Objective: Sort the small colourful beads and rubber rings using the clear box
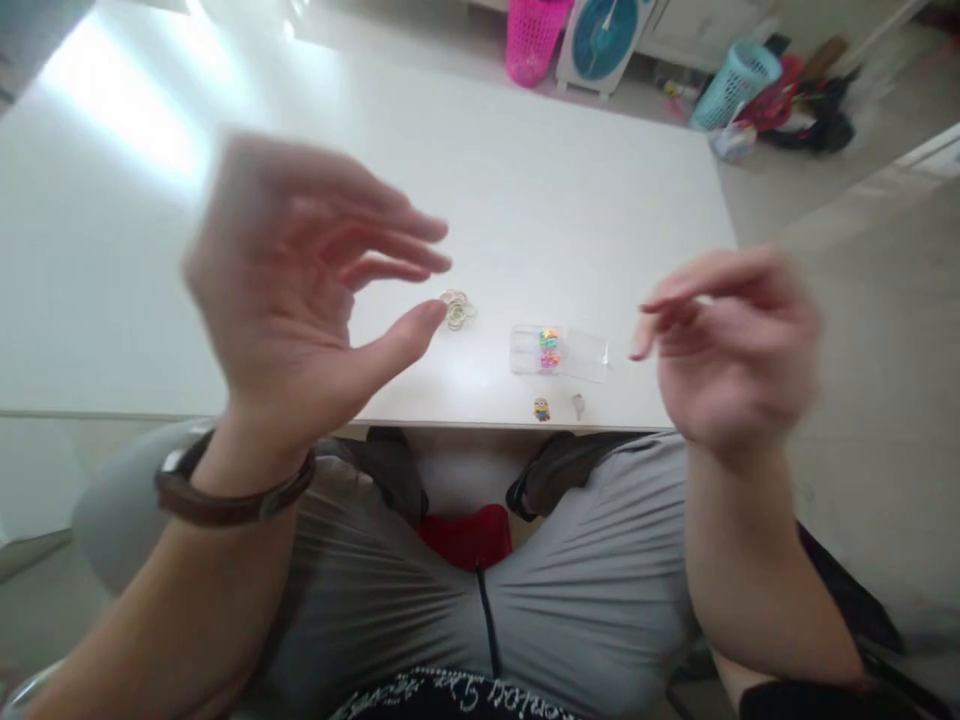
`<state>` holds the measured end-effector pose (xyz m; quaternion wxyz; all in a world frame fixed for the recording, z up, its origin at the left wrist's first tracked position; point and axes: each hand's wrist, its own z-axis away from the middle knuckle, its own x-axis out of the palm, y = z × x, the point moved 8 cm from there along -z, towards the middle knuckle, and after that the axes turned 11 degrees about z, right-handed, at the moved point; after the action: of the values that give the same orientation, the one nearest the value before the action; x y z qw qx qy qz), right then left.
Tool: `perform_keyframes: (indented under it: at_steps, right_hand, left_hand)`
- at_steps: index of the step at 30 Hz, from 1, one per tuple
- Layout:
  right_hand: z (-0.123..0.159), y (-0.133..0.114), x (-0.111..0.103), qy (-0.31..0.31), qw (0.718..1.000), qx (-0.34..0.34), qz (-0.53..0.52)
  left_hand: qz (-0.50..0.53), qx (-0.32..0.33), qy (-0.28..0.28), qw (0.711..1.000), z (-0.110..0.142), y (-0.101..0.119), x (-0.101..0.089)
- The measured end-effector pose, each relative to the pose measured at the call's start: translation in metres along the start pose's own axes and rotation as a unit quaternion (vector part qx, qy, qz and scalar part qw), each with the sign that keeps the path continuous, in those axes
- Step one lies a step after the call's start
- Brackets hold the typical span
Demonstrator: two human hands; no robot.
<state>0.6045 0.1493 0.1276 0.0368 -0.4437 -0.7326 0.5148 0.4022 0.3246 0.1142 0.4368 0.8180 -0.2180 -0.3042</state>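
Note:
My left hand is raised above the white table on the left side. Its fingers bend forward, apart from the thumb, and nothing shows between them. A small bunch of pale rubber bands lies just beyond its fingertips in the view. Off to the right, my right hand is also up in the air, blurred by motion. Its fingers curve loosely, with no object visible in them. Between the hands, a clear plastic box lies with its lid open, holding small colourful pieces.
Close to the table's near edge lie a small yellow-and-blue cartoon figure and a small pale piece. On the floor past the table stand a pink basket, a fan and a light-blue basket.

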Motion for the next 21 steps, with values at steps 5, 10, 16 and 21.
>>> perform_keyframes:
  at_steps: [5, 10, 16, 21]
  right_hand:
    - [-0.004, 0.056, 0.051, -0.207, 0.922, 0.055, 0.322]
    - [0.010, 0.094, 0.064, -0.306, 0.829, 0.066, 0.464]
    - [0.018, 0.100, 0.083, -0.351, 0.784, 0.034, 0.511]
    - [0.021, 0.104, 0.092, -0.343, 0.762, 0.029, 0.549]
  left_hand:
    - [-0.108, 0.045, -0.080, 0.990, -0.008, -0.029, 0.043]
    - [-0.128, 0.053, -0.213, 0.967, 0.006, -0.049, 0.078]
    - [-0.133, 0.063, -0.243, 0.959, 0.007, -0.049, 0.083]
    - [-0.145, 0.057, -0.249, 0.956, 0.007, -0.050, 0.083]
